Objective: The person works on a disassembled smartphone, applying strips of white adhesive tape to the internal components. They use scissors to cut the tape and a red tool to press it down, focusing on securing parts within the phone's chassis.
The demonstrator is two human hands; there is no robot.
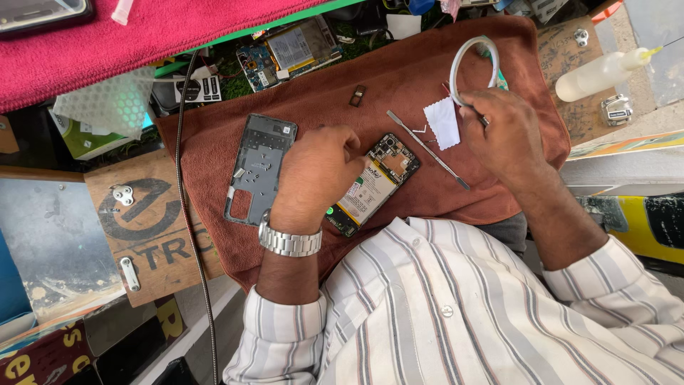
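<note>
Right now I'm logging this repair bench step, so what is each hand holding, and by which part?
The left hand rests on the opened phone, near its middle. The right hand pinches a white loop at its lower end.

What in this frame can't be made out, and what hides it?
Head view:
- Lower part of the opened phone: covered by the left hand.
- Right hand fingertips: curled under, so the grip on the white ring is unclear.
- Grey tray: cut off by the top edge.
- Circuit board parts: too small.
</note>
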